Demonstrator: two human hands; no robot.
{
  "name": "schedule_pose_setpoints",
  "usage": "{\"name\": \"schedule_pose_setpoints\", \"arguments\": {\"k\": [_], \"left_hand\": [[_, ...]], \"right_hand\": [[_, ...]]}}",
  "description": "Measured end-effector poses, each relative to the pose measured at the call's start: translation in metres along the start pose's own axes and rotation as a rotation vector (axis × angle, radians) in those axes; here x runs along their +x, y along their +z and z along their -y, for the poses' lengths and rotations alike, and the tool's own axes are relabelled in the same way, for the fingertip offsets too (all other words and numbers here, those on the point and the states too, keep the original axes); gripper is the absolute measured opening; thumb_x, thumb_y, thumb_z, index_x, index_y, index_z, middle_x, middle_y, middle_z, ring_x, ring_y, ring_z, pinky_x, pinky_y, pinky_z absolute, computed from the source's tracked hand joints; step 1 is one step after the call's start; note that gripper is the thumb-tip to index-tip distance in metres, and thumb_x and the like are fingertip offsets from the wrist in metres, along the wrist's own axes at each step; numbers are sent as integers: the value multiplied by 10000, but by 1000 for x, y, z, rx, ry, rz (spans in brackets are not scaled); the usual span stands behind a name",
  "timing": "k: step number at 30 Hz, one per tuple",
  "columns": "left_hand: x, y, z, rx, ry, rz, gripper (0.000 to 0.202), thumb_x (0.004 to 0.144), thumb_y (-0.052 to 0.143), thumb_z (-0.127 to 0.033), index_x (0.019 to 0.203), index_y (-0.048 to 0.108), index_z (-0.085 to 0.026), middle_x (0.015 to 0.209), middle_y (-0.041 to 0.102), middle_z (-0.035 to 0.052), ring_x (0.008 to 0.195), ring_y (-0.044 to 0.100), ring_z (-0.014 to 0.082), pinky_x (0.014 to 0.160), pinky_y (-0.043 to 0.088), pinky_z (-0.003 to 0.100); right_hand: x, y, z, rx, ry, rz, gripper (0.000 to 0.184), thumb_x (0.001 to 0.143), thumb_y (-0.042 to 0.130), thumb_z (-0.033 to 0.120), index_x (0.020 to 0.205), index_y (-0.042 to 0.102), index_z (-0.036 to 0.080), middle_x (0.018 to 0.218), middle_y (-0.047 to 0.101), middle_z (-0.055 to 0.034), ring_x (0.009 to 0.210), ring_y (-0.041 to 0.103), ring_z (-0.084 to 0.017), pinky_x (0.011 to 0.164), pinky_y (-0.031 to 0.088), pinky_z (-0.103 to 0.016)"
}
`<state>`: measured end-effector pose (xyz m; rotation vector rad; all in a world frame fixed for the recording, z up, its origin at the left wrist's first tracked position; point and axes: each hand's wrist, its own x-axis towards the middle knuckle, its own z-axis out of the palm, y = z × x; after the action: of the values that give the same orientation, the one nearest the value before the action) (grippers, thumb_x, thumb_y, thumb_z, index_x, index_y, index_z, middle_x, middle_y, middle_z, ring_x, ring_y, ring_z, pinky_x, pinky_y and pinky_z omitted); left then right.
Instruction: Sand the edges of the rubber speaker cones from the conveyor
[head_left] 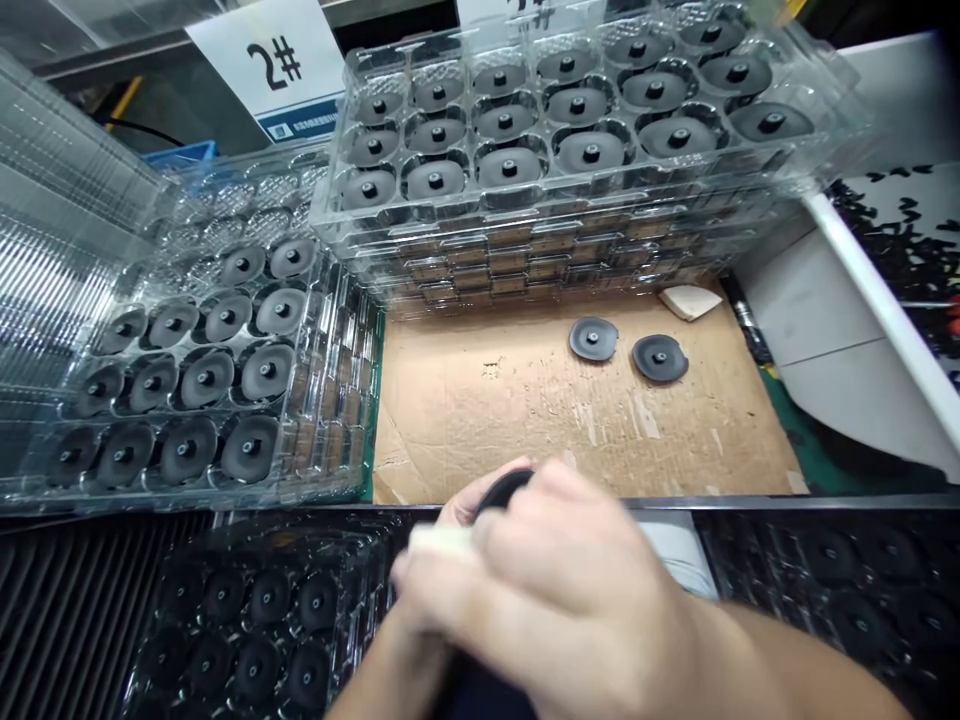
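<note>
your right hand [562,590] is clenched on a round black rubber disc [506,488] beside a white cloth pad [442,541]; your left hand [469,510] is blurred, its grip unclear. hold the disc firmly.

Green desk [795,445] overlaid by a worn brown corrugated cardboard sheet [480,420]. On the sheet, far right: two round dark-grey rubber discs [592,338], set apart, and an off-white pad [690,301]. Stacked clear plastic trays [570,130] stand along the far edge, and further clear plastic trays [187,350] at left.
</note>
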<state>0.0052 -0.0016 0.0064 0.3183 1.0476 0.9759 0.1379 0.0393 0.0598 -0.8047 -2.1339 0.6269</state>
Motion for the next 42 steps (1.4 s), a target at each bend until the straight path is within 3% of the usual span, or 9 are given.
{"name": "schedule_pose_setpoints", "arguments": {"k": [2, 6, 9, 12, 15, 23, 27, 32, 42], "left_hand": [[0, 2, -4, -20, -7, 68, 417, 620, 763, -457, 971, 725, -234, 877, 734, 21, 1023, 640, 292, 895, 512, 352], [-1, -1, -11, -126, -17, 203, 605, 506, 829, -452, 1056, 667, -258, 1033, 715, 31, 965, 662, 267, 894, 499, 356], [-1, -8, -13, -199, -50, 253, 616, 574, 806, -400, 1146, 583, -346, 1126, 677, 23, 972, 663, 245, 835, 520, 343], [0, -13, -13, -227, -69, 200, 565, 600, 786, -391, 1126, 579, -370, 1132, 665, 11, 944, 667, 223, 762, 536, 295], [2, -15, -13, -275, -57, 165, 546, 585, 772, -429, 1098, 603, -349, 1138, 666, 13, 980, 657, 228, 788, 540, 301], [6, -16, -9, -319, -9, 118, 527, 644, 734, -419, 1144, 603, -315, 1195, 647, 45, 1029, 649, 243, 910, 500, 359], [6, -15, -6, -351, 20, 58, 576, 660, 744, -393, 1195, 561, -280, 1164, 663, 67, 1025, 653, 242, 911, 495, 345], [6, -14, -5, -366, 26, 29, 671, 657, 755, -364, 1268, 500, -259, 1154, 672, 84, 1035, 651, 263, 917, 502, 361], [9, -11, 0, -346, 62, -5, 505, 674, 756, -293, 1150, 615, -199, 1180, 657, 86, 1079, 624, 267, 911, 521, 342]], "right_hand": [[1, 2, -5, 104, -12, 1, 320, 945, 360, 165, 1021, 670, 141, 749, 686, -21, 653, 586, -134, 652, 447, -305], [-12, 5, -47, 193, 460, -136, 230, 904, 502, 228, 1078, 651, 209, 1039, 697, -41, 934, 640, -171, 773, 508, -303], [-39, 20, -84, 108, 593, -30, 232, 890, 514, 261, 1049, 676, 207, 953, 692, -55, 879, 657, -191, 717, 543, -319], [-71, 43, -102, -10, 597, 32, 251, 889, 482, 222, 1017, 695, 192, 910, 652, -71, 862, 648, -192, 736, 551, -346], [-92, 61, -99, -117, 609, 35, 292, 899, 463, 241, 1107, 661, 190, 1109, 580, -124, 936, 627, -221, 779, 545, -398], [-92, 65, -101, -303, 584, 78, 385, 907, 460, 264, 1249, 570, 126, 1187, 514, -215, 921, 615, -284, 747, 534, -469], [-83, 57, -117, -303, 548, 32, 348, 925, 459, 317, 1171, 625, 137, 1051, 623, -152, 947, 603, -271, 850, 481, -456], [-77, 51, -129, -253, 558, -72, 356, 957, 380, 332, 1122, 626, 134, 981, 662, -121, 876, 627, -223, 795, 499, -358], [-89, 61, -96, -25, 505, -64, 259, 926, 442, 271, 1038, 665, 205, 918, 702, -63, 850, 652, -187, 771, 516, -308]]}}
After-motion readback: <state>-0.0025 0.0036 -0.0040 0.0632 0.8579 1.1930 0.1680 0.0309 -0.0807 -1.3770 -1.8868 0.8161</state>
